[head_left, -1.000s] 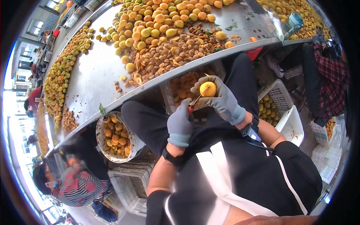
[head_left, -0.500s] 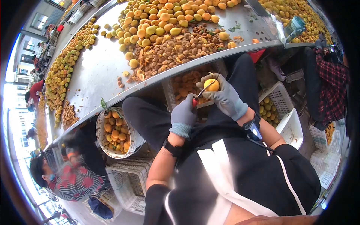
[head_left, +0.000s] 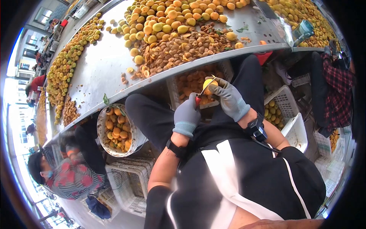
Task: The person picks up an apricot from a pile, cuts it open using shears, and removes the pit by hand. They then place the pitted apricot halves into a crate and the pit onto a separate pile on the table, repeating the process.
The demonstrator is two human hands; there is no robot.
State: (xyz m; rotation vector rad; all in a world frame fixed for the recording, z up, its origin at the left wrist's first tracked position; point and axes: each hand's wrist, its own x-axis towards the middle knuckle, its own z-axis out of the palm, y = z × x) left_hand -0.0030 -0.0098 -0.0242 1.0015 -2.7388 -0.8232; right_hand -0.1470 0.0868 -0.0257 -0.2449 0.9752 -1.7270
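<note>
My left hand [head_left: 187,114], in a grey glove, is closed around the red handle of a small knife [head_left: 198,100]. Its thin blade slants up and to the right, lying across the face of a yellow apricot [head_left: 209,86]. That apricot is pinched in the gloved fingers of my right hand [head_left: 228,97]. Both hands are close together above my lap. Beneath them a crate [head_left: 176,100] of orange apricot pieces sits between my knees, partly hidden by my hands and legs.
A metal table [head_left: 100,63] ahead carries whole apricots [head_left: 167,19] and a heap of brown pits [head_left: 179,49]. A white bucket [head_left: 101,131] of apricots stands left, beside an open crate [head_left: 126,191]. Another person [head_left: 72,179] sits at left; a plaid sleeve [head_left: 337,82] shows at right.
The apricot has shifted slightly left and turned in my right hand, and the knife blade now points more steeply upward across it. The view has shifted a little.
</note>
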